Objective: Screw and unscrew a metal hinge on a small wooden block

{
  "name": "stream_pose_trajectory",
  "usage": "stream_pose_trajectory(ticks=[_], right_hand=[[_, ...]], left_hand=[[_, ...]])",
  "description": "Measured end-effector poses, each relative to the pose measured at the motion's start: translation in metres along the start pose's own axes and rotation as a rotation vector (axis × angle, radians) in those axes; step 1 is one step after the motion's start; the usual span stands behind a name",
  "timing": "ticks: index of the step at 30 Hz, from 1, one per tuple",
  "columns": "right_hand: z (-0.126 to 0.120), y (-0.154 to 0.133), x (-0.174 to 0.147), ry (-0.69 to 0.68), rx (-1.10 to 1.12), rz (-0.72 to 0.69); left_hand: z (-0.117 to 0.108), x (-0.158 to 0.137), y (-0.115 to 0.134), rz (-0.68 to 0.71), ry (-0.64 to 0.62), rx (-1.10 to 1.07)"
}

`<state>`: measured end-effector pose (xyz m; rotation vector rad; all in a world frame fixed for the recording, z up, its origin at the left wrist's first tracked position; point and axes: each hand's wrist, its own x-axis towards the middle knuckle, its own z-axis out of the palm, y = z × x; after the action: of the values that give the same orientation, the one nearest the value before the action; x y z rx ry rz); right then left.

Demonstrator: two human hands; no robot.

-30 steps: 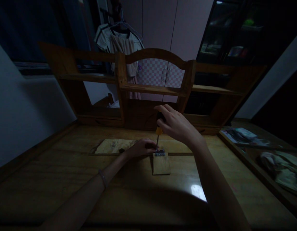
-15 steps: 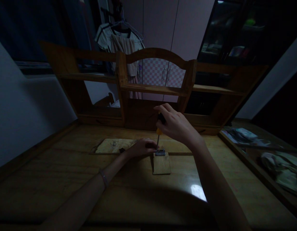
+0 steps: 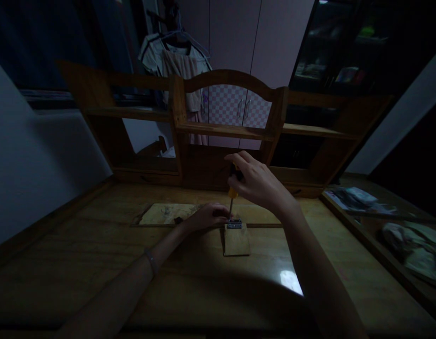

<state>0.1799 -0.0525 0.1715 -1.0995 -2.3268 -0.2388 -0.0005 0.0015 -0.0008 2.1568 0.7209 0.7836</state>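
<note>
My right hand [image 3: 257, 181] is wrapped round the black and yellow handle of a screwdriver [image 3: 233, 193]. Its shaft points down, almost upright, with the tip at a small metal hinge [image 3: 234, 225]. The hinge lies across the joint between a small wooden block [image 3: 237, 243] and a long wooden plank [image 3: 164, 214]. On the plank, my left hand [image 3: 208, 216] has its thumb and finger brought together beside the screwdriver's tip. Whatever lies between those fingertips is too small and dark to make out.
A wooden desk [image 3: 133, 268] carries the work. Behind it rises a wooden shelf unit [image 3: 228, 132]. A small dark piece [image 3: 178, 220] lies on the plank by my left wrist. At right are papers and plastic [image 3: 359, 197] and a crumpled cloth [image 3: 420, 252].
Both hands keep nearly the same pose. The screwdriver's handle looks slightly turned in my right hand, and its tip stays at the hinge.
</note>
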Motion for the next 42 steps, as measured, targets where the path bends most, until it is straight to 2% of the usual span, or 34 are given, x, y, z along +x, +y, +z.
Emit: stream_pose_trajectory(ticks=[8,12,16,22,29,37,42], right_hand=[[-0.0014,0.0022,-0.0016,-0.026,0.002,0.007],[-0.0002,0.0033,0.0012,0.025,-0.034,0.05],[-0.0031,0.004,0.0014,-0.002,-0.013,0.026],[-0.0069,0.0044,-0.0008,-0.016,-0.015,0.022],[0.0002,0.0066,0.0018,0.033,-0.022,0.033],[-0.0042,0.0048,-0.0009,-0.02,0.022,0.021],[-0.0007,0.0065,0.0001,0.005,0.011,0.042]], left_hand=[[-0.001,0.0007,-0.0014,-0.011,-0.04,-0.075],[0.0007,-0.0004,-0.0022,-0.038,-0.007,-0.117],[0.0034,-0.0002,-0.0028,-0.071,0.052,-0.093],[0.0039,0.0,0.0002,-0.064,0.065,-0.049],[0.004,-0.0015,-0.0006,-0.038,0.11,0.005],[0.0047,-0.0001,-0.0013,-0.096,0.066,-0.049],[0.0061,-0.0009,-0.0041,-0.04,0.057,-0.099]])
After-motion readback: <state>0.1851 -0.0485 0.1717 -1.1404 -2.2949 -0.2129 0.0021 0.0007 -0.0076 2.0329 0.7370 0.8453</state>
